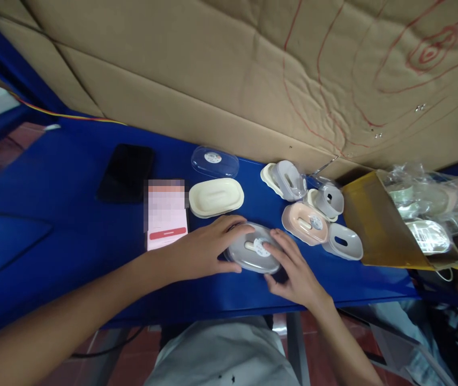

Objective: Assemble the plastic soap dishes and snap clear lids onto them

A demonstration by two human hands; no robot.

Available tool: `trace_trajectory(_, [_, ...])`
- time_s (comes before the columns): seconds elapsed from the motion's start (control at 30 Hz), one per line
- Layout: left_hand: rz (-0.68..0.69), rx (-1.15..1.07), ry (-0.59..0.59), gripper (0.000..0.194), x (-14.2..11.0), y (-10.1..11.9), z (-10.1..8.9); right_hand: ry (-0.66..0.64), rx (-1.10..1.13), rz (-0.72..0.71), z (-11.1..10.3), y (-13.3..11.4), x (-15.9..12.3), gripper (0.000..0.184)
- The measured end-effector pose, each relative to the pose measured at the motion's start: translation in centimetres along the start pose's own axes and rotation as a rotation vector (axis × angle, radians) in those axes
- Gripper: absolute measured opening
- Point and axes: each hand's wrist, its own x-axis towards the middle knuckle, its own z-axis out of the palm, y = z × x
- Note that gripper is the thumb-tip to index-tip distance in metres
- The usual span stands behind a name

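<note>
The grip, left hand [220, 244] and right hand [295, 268], pinched the light-looking, stiff, slippery grey oval plastic case [253, 252] by its ends.

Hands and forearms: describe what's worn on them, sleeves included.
The left hand and right hand are bare, with no gloves, rings or watch visible. No sleeves cover the visible forearms. The top is pale grey.

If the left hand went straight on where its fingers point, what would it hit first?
The gray lidded oval dish just ahead; the left hand probably touches it now, though depth is unclear.
</note>
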Motion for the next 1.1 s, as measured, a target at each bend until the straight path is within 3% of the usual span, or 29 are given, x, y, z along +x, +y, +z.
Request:
trace_trajectory(0.1, [0.036,0.211,0.103,0.069,0.2,-0.1,-0.9,0.040,-0.161,0.043,-0.1,-0.1,0.0,0.077])
trace_trajectory(0.23, [-0.139,0.567,0.293,0.040,0.9,-0.7,-2.5,0.122,-0.375,0.169,-0.1,-0.5,0.5,0.072])
trace_trajectory(0.37, [-0.207,0.745,0.201,0.021,0.9,-1.1,-2.9,0.135,-0.466,0.215,0.0,-0.8,2.0,0.066])
trace_trajectory(0.6, [-0.059,0.738,0.141,0.011,-0.3,0.9,-1.7,0.074,-0.535,0.314,-0.6,0.5,5.3,0.057])
trace_trajectory(0.73, [0.058,0.633,0.155,0.011,-0.7,1.7,-1.0,0.013,-0.305,0.206,-2.4,2.8,7.3,0.054])
trace_trajectory(0.8, [0.121,0.591,0.141,0.010,-0.7,1.8,-0.5,0.045,-0.243,0.209,-3.6,4.3,8.4,0.051])
trace_trajectory(0.9, [0.175,0.557,0.126,0.010,-0.7,1.6,0.1,0.120,-0.407,0.345,-4.6,6.6,10.1,0.044])
trace_trajectory(0.97, [0.190,0.529,0.122,0.010,-0.6,1.6,0.3,0.085,-0.544,0.407,-4.5,7.7,11.3,0.038])
trace_trajectory(1.1, [0.172,0.426,0.153,0.010,-0.4,1.9,-0.5,0.042,-0.603,0.411,-3.7,8.7,12.8,0.018])
